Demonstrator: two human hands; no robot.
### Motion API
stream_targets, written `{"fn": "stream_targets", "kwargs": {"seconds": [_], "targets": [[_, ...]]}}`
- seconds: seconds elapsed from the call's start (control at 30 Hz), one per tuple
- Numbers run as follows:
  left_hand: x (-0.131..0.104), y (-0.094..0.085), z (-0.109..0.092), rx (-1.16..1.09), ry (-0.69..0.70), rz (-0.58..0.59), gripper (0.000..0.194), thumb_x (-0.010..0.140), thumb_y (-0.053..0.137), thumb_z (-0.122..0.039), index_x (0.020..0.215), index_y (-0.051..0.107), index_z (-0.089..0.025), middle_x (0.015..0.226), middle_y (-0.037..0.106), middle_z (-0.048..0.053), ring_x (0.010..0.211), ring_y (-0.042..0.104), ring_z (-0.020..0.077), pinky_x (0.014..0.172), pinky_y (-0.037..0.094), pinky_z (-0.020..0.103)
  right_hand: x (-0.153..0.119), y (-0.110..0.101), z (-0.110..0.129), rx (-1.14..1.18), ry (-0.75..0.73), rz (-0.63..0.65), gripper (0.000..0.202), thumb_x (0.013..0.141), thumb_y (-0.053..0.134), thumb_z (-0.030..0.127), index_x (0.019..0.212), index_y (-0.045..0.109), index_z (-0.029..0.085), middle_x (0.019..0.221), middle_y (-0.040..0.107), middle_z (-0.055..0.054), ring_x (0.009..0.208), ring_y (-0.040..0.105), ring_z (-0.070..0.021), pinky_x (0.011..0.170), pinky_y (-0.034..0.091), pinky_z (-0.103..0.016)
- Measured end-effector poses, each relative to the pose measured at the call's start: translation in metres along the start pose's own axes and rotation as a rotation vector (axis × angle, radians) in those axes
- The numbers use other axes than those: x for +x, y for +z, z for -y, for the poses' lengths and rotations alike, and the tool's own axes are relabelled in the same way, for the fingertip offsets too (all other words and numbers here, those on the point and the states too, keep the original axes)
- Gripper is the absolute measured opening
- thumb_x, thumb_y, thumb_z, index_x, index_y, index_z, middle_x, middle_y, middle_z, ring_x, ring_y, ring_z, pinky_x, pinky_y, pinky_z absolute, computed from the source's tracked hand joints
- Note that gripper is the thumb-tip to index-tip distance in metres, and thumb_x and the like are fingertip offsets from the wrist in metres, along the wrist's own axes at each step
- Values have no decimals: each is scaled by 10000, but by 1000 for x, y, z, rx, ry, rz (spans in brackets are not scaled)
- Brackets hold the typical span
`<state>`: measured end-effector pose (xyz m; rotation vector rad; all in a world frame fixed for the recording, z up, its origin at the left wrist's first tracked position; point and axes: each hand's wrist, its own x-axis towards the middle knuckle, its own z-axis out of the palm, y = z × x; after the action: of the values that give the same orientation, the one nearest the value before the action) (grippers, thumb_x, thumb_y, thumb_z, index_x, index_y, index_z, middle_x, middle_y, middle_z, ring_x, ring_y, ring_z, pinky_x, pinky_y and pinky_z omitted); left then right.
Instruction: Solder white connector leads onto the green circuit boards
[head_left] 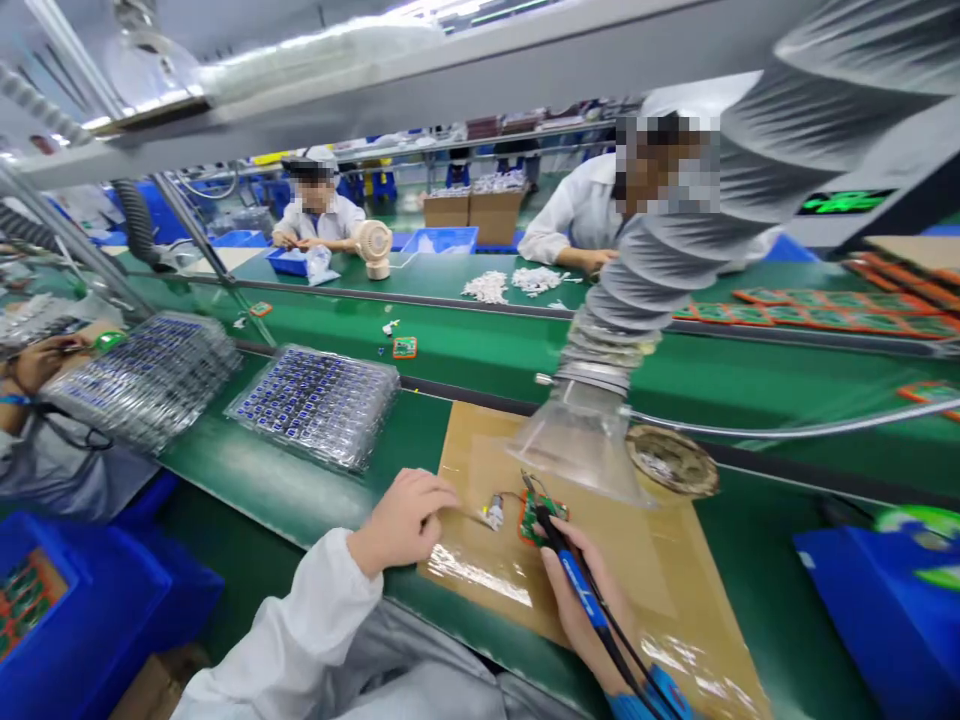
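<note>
My right hand (589, 590) is wrapped round a blue and black soldering iron (577, 580), its tip over a green circuit board (531, 515) with an orange edge. The board lies on a brown, film-covered sheet (487, 450). Just left of the board is a small white connector (493, 512) with a wire running toward the board. My left hand (409, 520) is at the sheet's left edge, its fingers curled and reaching toward the connector; whether something thin is between the fingertips is too small to tell.
A clear fume hood (581, 435) on a grey hose hangs just beyond the board, beside a round tin (671, 462). Stacked clear trays (315, 400) stand left. A blue box (877, 600) is at right. Two people sit across the green belt (480, 355).
</note>
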<state>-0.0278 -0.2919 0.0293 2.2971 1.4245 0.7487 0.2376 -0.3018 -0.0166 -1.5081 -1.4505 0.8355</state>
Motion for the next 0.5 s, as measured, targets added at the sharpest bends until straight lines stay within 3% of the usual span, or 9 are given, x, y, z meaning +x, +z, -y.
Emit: {"fn": "stream_targets", "kwargs": {"seconds": [0.07,0.13,0.23,0.33,0.5], "targets": [[-16,-32,16,103,-139,-166,303,831,500,-84,980,717,-233,1006,750,61,1002,660,218,984,484,409,0,2,2,-10,9,4,519,910,578,607,1294,639,263,1185,764,-69,1174,688,-327,1063,505,-528],[-29,-70,40,238,-309,-348,248,863,490,-116,930,700,-231,965,734,63,995,657,223,984,488,396,-1,1,2,-15,7,-8,524,903,584,608,1289,639,258,1168,769,-72,1163,689,-332,1052,508,-527],[-47,-122,81,448,-534,-470,217,869,501,-152,970,684,-212,999,696,82,991,648,238,965,505,382,-3,-1,-2,7,-12,-19,522,884,608,609,1271,637,260,1151,773,-76,1122,705,-331,992,541,-491],[-59,-153,107,614,-632,-370,170,857,529,-176,917,687,-200,998,666,93,1001,633,259,955,508,388,-6,-1,-4,29,-20,4,521,875,612,617,1268,635,276,1133,778,-69,1104,714,-332,995,535,-486],[-65,-161,113,727,-747,-173,195,871,532,-216,933,716,-200,1043,668,106,1051,620,293,936,507,411,-6,1,-2,-35,-48,12,536,870,590,660,1242,659,281,1128,779,-62,1097,717,-337,995,541,-488]]}}
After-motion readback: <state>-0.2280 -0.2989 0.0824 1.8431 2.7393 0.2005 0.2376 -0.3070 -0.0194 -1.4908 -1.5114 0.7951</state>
